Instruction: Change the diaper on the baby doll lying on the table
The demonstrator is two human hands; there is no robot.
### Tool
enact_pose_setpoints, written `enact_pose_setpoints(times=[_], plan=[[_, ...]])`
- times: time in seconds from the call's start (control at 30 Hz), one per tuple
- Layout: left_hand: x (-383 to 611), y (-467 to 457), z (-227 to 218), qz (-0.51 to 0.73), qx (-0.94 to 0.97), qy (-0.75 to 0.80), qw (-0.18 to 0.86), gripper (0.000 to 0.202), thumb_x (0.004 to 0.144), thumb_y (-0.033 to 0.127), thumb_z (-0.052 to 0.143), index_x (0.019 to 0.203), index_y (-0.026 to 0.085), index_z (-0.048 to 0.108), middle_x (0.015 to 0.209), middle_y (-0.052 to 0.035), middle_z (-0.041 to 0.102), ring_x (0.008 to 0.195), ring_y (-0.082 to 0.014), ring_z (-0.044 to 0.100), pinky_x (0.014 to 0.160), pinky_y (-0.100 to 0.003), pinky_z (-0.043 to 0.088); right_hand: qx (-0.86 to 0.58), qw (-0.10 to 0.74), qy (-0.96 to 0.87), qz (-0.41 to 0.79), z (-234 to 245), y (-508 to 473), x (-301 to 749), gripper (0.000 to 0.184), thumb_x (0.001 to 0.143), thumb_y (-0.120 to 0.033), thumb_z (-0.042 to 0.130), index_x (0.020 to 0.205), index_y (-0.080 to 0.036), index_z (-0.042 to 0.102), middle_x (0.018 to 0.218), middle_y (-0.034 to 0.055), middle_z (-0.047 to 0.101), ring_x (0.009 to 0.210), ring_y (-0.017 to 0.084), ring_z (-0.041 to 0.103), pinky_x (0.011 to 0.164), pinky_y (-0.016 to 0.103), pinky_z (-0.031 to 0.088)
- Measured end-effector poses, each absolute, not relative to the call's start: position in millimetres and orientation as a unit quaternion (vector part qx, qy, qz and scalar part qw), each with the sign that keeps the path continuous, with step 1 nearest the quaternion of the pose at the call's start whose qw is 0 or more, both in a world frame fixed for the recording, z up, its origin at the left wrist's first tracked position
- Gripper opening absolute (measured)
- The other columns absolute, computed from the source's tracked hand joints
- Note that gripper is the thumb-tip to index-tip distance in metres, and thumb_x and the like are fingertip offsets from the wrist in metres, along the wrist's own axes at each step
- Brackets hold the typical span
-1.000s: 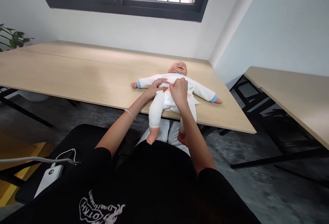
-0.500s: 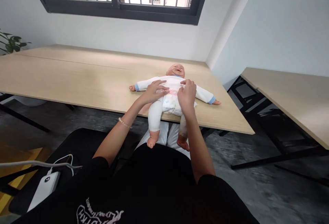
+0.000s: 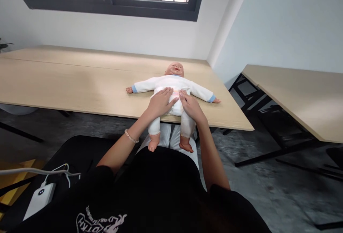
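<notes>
A baby doll (image 3: 173, 80) lies on its back on the wooden table, arms spread wide, legs hanging over the near edge. It wears a white outfit with blue cuffs, and a white diaper (image 3: 176, 110) with a pink band at the waist. My left hand (image 3: 161, 102) rests flat on one side of the diaper's front, fingers stretched toward the waist. On the other side, my right hand (image 3: 190, 106) lies with its fingers extended over the waistband. The diaper's sides are hidden under my hands.
The table (image 3: 88, 83) runs along the wall below a barred window (image 3: 112, 4). A second table (image 3: 297, 97) stands at right across a gap. Beside my left arm, a black chair (image 3: 80, 151) holds a white power bank (image 3: 40, 199) with a cable.
Both hands have moved down from raised, bent-finger positions to lie flatter on the diaper's front. My right hand has shifted outward, showing more of the doll's leg. The view has turned slightly right.
</notes>
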State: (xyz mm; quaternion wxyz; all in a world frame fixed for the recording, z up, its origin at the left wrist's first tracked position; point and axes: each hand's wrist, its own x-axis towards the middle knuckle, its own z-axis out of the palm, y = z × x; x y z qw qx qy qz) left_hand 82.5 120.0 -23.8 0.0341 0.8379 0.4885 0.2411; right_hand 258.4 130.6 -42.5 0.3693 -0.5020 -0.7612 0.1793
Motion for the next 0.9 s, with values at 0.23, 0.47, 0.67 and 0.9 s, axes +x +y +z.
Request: enact_pose_setpoints(times=[0.23, 0.47, 0.67, 0.9], plan=[[75.3, 123.4, -22.7, 0.311, 0.797, 0.492, 0.162, 0.063, 0.104, 0.052, 0.037, 0.146, 0.008, 0.053, 0.151, -0.0157, 0.053, 0.144, -0.0274, 0.047, 0.123, -0.041, 0.033, -0.538, 0.333, -0.763, 0.133, -40.5, 114.3, 249.7, 0.062, 0.107, -0.041, 0.021, 0.15, -0.007, 0.05, 0.159, 0.014, 0.04, 0.153, 0.025, 0.032, 0.126, 0.044, 0.027], [59.4, 121.6, -44.5, 0.422, 0.759, 0.448, 0.211, 0.053, 0.098, 0.047, 0.054, 0.141, 0.017, 0.059, 0.152, -0.0108, 0.053, 0.15, -0.0271, 0.039, 0.125, -0.045, 0.03, -0.705, 0.246, -0.664, -0.023, -44.2, 69.3, 217.7, 0.066, 0.107, -0.048, 0.031, 0.162, -0.012, 0.026, 0.16, 0.024, 0.034, 0.134, 0.04, 0.051, 0.107, 0.054, 0.045], [43.7, 112.2, -55.2, 0.37, 0.786, 0.435, 0.234, 0.096, 0.075, 0.056, 0.081, 0.156, 0.023, 0.04, 0.169, -0.0136, 0.02, 0.158, -0.0348, 0.012, 0.128, -0.053, 0.017, -0.744, 0.235, -0.626, -0.006, -37.1, 75.7, 196.8, 0.068, 0.106, -0.051, 0.028, 0.164, -0.016, 0.022, 0.139, 0.0281, 0.051, 0.114, 0.041, 0.062, 0.093, 0.054, 0.051], [31.9, 113.7, -45.9, 0.332, 0.824, 0.379, 0.259, 0.081, 0.085, 0.035, 0.068, 0.158, 0.023, 0.035, 0.169, -0.0096, 0.021, 0.159, -0.0271, 0.012, 0.129, -0.049, 0.016, -0.681, 0.369, -0.618, 0.135, -41.0, 98.0, 228.8, 0.081, 0.097, -0.074, 0.029, 0.157, -0.02, 0.041, 0.138, 0.0259, 0.052, 0.122, 0.045, 0.057, 0.107, 0.067, 0.038]])
